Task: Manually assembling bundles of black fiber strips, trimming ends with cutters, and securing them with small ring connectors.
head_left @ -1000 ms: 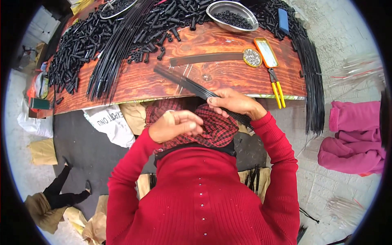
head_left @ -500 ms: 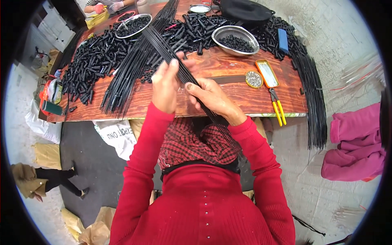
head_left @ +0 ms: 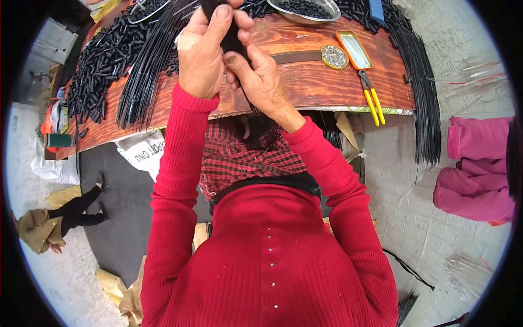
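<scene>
A bundle of thin black rods (head_left: 233, 43) runs upright between my hands over the table's front edge, its lower end reaching towards my lap. My left hand (head_left: 204, 57) is closed round the upper part, thumb and fingertips wrapped over it. Lower down, my right hand (head_left: 262, 82) grips the same bundle, thumb laid along it. The bundle's top end is cut off by the picture's upper edge. Left of my hands, more black rods (head_left: 146, 65) lie on the wooden table (head_left: 305, 82), beside a heap of short black tubular parts (head_left: 90, 90).
Right of my hands are a metal bowl (head_left: 333, 10) of small black parts, a round tin (head_left: 334, 56), an orange-rimmed tray (head_left: 357, 50) and yellow-handled pliers (head_left: 371, 101). Long black rods (head_left: 427, 109) hang over the right edge. A person (head_left: 65, 218) stands at left; pink fabric (head_left: 479, 191) is at right.
My left hand, its fingers loosely apart before, has closed round the rods. The bundle is held more upright and compact. The view has tipped down, so the table sits higher.
</scene>
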`<control>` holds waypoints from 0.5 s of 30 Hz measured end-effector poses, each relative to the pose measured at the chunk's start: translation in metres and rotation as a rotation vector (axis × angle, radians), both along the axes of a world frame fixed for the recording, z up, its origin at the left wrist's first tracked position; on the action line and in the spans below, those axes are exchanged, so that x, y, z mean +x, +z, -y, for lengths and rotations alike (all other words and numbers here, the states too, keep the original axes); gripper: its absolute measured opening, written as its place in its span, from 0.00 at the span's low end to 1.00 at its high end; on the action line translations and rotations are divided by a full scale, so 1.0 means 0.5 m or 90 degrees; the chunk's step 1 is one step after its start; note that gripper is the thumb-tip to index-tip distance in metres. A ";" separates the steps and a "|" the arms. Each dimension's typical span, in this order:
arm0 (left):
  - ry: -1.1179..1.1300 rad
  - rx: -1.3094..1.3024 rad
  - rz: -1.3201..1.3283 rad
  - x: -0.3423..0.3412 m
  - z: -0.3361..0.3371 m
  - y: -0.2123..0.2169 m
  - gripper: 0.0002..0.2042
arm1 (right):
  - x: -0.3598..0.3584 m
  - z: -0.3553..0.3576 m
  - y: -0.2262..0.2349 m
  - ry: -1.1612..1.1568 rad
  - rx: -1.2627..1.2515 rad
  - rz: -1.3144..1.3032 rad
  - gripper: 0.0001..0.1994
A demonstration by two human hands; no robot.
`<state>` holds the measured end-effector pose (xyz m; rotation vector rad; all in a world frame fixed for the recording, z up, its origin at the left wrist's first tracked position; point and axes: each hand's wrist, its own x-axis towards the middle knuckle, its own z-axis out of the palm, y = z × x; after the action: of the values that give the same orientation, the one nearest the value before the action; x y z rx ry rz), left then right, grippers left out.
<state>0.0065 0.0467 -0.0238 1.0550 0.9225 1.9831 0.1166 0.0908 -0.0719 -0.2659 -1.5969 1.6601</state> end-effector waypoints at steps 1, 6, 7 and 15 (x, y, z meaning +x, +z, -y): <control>-0.016 0.022 -0.022 -0.001 -0.006 0.006 0.15 | 0.002 0.001 0.007 -0.013 -0.008 -0.005 0.13; 0.003 0.053 0.012 0.033 -0.024 0.089 0.13 | 0.000 -0.029 0.045 -0.001 0.007 -0.045 0.14; 0.003 0.057 0.012 0.033 -0.027 0.103 0.12 | -0.001 -0.032 0.057 -0.009 0.014 -0.055 0.11; 0.047 -0.011 -0.369 0.007 0.003 0.088 0.12 | 0.006 0.004 0.032 -0.117 0.076 0.030 0.29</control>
<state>0.0100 0.0451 0.0201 1.6489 1.2864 1.7424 0.1196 0.0890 -0.0559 -0.3815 -1.6481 1.4228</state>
